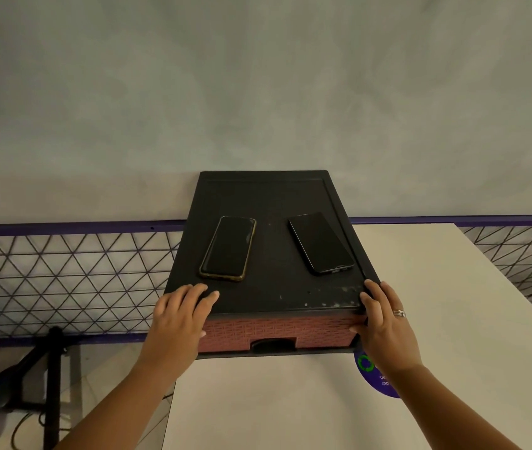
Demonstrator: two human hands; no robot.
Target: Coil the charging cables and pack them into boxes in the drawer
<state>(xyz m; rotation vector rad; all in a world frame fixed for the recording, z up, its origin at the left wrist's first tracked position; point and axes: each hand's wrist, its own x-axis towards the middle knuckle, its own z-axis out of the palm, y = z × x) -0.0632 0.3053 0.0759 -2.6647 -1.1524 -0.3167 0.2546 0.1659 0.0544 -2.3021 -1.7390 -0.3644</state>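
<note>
A black-topped drawer unit (268, 203) stands on a white table, its reddish woven drawer front (277, 329) closed, with a dark handle recess low in the middle. My left hand (182, 315) rests over the unit's front left corner, fingers spread on the top and thumb down the side. My right hand (383, 323), wearing a ring, clasps the front right corner. No charging cables or boxes are visible.
Two dark phones lie on the unit's top: one in a yellowish case (228, 248), one black (320, 243). The white table (290, 401) carries a purple round sticker (372, 375). A wire-mesh fence (63, 274) and black stand (52, 384) are at left. A wall stands behind.
</note>
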